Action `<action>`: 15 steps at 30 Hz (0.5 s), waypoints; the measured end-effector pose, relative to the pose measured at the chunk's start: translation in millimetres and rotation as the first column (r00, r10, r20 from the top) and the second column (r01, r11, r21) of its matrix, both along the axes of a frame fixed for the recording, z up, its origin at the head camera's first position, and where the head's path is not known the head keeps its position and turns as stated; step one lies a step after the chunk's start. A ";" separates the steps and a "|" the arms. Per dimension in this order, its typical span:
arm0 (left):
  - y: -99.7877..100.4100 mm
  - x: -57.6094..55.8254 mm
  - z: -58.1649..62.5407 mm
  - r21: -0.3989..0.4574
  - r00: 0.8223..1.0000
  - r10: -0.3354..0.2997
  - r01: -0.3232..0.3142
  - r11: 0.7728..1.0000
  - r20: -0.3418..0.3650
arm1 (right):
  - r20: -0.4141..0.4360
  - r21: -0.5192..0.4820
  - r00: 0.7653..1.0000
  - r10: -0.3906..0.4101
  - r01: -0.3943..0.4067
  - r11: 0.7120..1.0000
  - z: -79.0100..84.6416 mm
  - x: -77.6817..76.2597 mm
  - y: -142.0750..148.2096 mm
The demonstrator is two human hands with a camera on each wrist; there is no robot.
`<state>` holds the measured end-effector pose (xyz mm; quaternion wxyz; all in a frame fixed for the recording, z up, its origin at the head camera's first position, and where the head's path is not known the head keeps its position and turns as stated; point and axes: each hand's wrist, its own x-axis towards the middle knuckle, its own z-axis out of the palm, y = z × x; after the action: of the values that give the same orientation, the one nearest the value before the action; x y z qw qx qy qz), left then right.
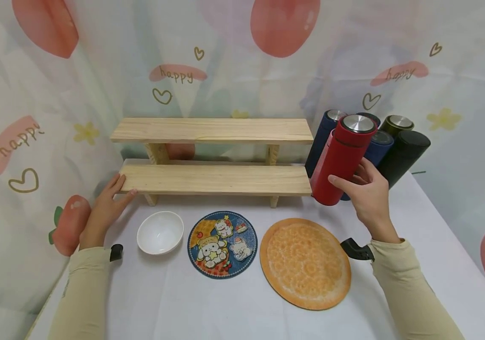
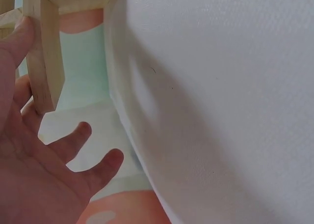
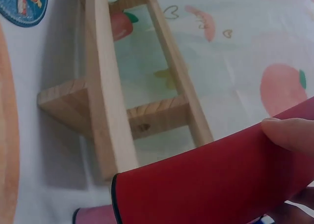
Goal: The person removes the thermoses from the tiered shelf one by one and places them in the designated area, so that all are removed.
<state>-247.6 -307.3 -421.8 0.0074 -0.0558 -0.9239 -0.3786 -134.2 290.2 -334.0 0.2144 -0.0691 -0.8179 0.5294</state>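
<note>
My right hand (image 1: 371, 200) grips a red thermos (image 1: 344, 160) with a silver-topped lid, thumb on its near side and fingers round the far side. The thermos leans, and its dark-rimmed base overlaps the shelf's right end in the right wrist view. A pink flask (image 3: 95, 215) shows partly behind it. My left hand (image 1: 104, 208) holds the left end of the two-tier wooden shelf (image 1: 216, 179) at the lower board. In the left wrist view, thumb and nearer fingers are about the board (image 2: 46, 62), while two other fingers spread away from it.
Behind the red thermos stand several more flasks, among them a black one (image 1: 404, 156) and an olive one (image 1: 396, 123). In front of the shelf lie a white bowl (image 1: 160, 232), a round cartoon mat (image 1: 223, 244) and a round orange-brown mat (image 1: 305, 263). A printed curtain (image 1: 233, 89) hangs behind.
</note>
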 end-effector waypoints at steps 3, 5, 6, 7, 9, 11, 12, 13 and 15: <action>-2.0 0.2 -0.1 0.000 1.000 -0.003 0.003 1.000 -0.013 | 0.036 -0.003 0.999 -0.007 0.007 1.000 -8.9 0.5 4.6; -2.1 0.9 0.3 -0.006 1.000 -0.002 0.002 1.000 -0.018 | 0.065 -0.007 0.998 -0.009 0.009 1.000 -16.0 0.3 7.6; -2.6 0.8 0.1 -0.010 1.000 -0.003 0.003 1.000 -0.019 | 0.077 -0.010 0.997 -0.009 0.010 1.000 -19.7 0.2 9.0; -2.7 0.7 -0.1 -0.015 1.000 -0.003 0.003 1.000 -0.015 | 0.087 -0.016 0.996 -0.010 0.011 1.000 -23.0 0.1 10.0; -1.9 1.1 -0.9 -0.022 1.000 0.002 -0.002 1.000 -0.007 | 0.098 -0.028 0.995 -0.008 0.011 1.000 -29.8 -0.5 11.8; -1.5 1.2 -2.1 -0.031 1.000 0.005 -0.005 0.999 -0.011 | 0.103 -0.038 0.995 -0.005 0.009 0.999 -36.4 -1.5 13.0; -1.3 1.4 -2.5 -0.032 1.000 0.006 -0.007 0.999 -0.015 | 0.102 -0.047 0.995 -0.002 0.007 0.999 -39.2 -2.1 13.3; -0.8 1.7 -3.2 -0.035 1.000 0.009 -0.009 0.999 -0.018 | 0.104 -0.054 0.995 -0.001 0.007 0.999 -42.2 -2.8 13.7; 0.6 3.2 -3.4 -0.043 0.999 0.010 -0.011 0.999 -0.034 | 0.113 -0.061 0.994 0.001 0.006 0.998 -48.1 -4.6 14.7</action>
<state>-244.4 -306.7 -425.2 0.0238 -0.0575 -0.9318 -0.3576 -138.7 304.8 -382.1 0.1661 -0.1065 -0.8121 0.5492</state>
